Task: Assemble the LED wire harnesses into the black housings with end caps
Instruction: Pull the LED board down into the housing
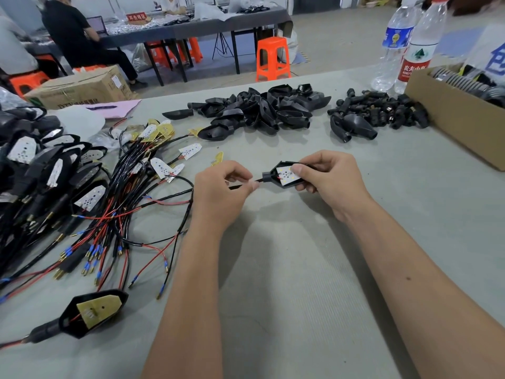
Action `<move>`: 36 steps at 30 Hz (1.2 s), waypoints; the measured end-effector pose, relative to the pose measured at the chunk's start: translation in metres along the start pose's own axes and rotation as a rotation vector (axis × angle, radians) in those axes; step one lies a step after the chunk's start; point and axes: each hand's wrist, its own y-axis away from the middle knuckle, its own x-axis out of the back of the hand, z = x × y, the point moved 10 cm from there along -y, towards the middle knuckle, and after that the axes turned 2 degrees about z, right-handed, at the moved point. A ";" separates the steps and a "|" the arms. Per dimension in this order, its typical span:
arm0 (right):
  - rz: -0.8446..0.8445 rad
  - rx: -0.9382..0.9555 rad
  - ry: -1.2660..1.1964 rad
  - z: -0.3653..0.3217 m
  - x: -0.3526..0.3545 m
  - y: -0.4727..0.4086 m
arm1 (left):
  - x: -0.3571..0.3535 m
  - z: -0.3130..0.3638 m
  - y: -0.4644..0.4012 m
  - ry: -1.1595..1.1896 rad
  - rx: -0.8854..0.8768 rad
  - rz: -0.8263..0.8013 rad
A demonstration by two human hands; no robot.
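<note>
Seating LED board (287, 175) in housing (284, 184): right hand (328, 181) grips housing; left hand (218, 192) pinches wire (240, 186), apparently; we pull toward 9 o'clock, steady.

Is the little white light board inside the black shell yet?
In: the white LED board sits within the black housing that the right hand holds.

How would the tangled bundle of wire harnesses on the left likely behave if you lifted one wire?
The wire harnesses would probably be floppy, since the thin leads curve loosely. Being interlaced, one would likely drag its neighbours along.
</note>
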 end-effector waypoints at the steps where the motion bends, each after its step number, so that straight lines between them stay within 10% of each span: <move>1: 0.046 -0.004 0.013 0.002 0.006 -0.002 | 0.006 0.004 0.000 -0.040 -0.003 0.081; 9: 0.247 -0.015 0.056 0.007 0.038 -0.008 | 0.036 0.007 0.016 -0.258 0.253 0.468; 14: 0.271 -0.036 0.013 0.005 0.048 -0.008 | -0.057 -0.030 0.035 0.866 0.945 -0.005; 22: 0.151 -0.187 0.130 0.009 0.065 -0.010 | 0.011 -0.061 0.019 1.134 0.657 0.623; 25: -0.035 -0.241 0.282 0.010 0.053 -0.006 | 0.016 -0.052 0.007 0.967 0.560 0.523; 32: -0.476 -0.231 0.518 0.003 0.016 0.017 | -0.063 -0.003 -0.029 -0.042 0.312 -0.259; 36: -0.627 -0.239 0.631 0.003 0.018 0.024 | -0.098 0.015 -0.044 -0.160 0.162 -0.312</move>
